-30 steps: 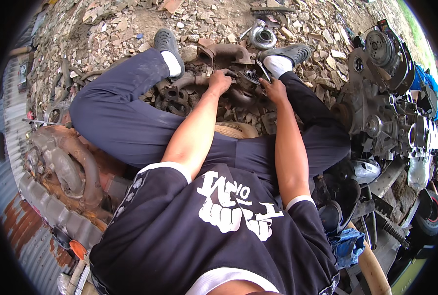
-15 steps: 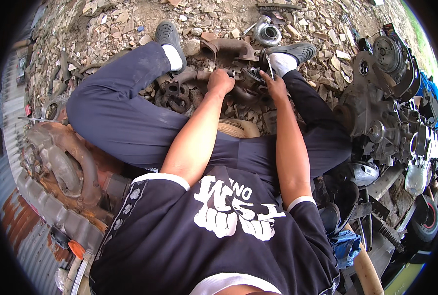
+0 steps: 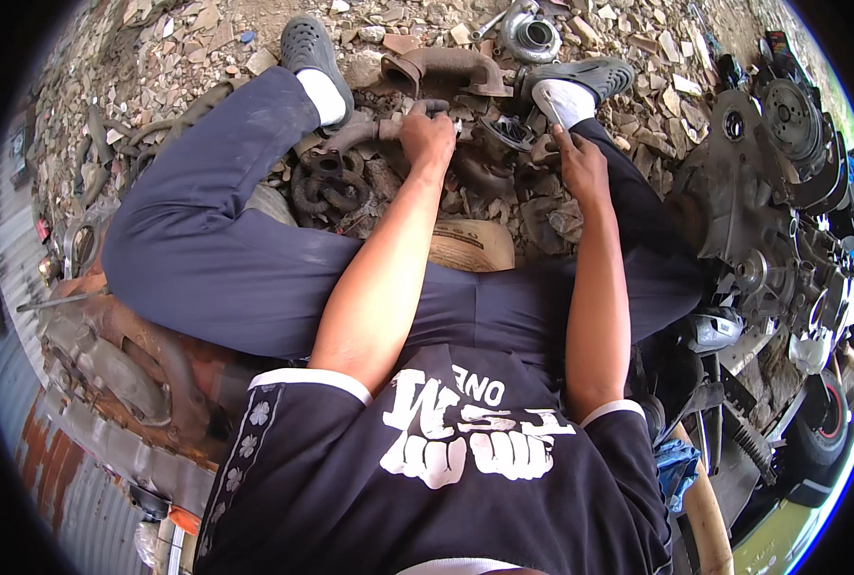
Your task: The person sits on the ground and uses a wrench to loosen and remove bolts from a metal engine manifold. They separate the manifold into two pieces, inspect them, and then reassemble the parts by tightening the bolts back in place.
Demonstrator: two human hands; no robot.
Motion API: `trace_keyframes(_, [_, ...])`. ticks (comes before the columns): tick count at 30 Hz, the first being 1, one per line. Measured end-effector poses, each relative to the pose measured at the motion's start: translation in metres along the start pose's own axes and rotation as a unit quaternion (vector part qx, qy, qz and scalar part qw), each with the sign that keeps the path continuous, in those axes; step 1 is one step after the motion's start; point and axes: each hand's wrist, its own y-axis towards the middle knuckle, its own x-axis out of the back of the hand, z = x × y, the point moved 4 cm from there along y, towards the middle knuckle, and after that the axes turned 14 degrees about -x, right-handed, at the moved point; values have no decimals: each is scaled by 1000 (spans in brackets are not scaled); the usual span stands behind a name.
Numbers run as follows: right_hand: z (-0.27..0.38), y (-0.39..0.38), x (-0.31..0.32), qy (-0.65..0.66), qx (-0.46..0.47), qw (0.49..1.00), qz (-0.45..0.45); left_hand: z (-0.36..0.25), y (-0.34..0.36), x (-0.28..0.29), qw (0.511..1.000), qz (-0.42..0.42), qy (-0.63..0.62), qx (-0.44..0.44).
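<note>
Between my spread legs, my left hand [image 3: 427, 139] is closed on a rusty exhaust manifold [image 3: 369, 133] lying over the stones. My right hand [image 3: 581, 165] is closed round a slim silver wrench [image 3: 549, 108], which points up and left from the thumb. Between both hands sits a dark round metal part [image 3: 509, 133], beside more rusty castings. A second rusty manifold pipe [image 3: 443, 67] lies just beyond my hands. Farther off to the right is a turbocharger [image 3: 530, 36] with a silver housing. My fingertips are partly hidden among the parts.
Broken stone and tile [image 3: 207, 43] cover the ground. Dark rusty castings [image 3: 326, 189] lie by my left leg. A large engine block [image 3: 767, 230] stands at the right, and another rusty engine [image 3: 125, 374] at the left. A wheel [image 3: 823, 417] is at the far right.
My right hand has moved right and slightly nearer, away from the dark round part, with the wrench in it. My left hand stays at the manifold. The whole view has shifted a little.
</note>
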Motion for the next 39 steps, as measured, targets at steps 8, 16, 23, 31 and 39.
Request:
trace_keyframes(8, [-51, -36, -2, -86, -10, 995, 54, -70, -55, -7, 943, 211, 239, -97])
trace_keyframes(16, [-49, -41, -13, -130, 58, 988, 55, -41, -63, -14, 942, 113, 206, -241])
trace_keyframes(23, [-17, -67, -5, -185, 118, 975, -34, -27, -30, -26, 940, 187, 28, -283])
trace_keyframes(31, [-8, -90, -19, -172, 175, 961, -129, -53, -22, -34, 950, 236, 59, -195])
trace_keyframes(39, [0, -103, -21, -183, 128, 970, -97, -44, -24, -58, 940, 206, 108, -249])
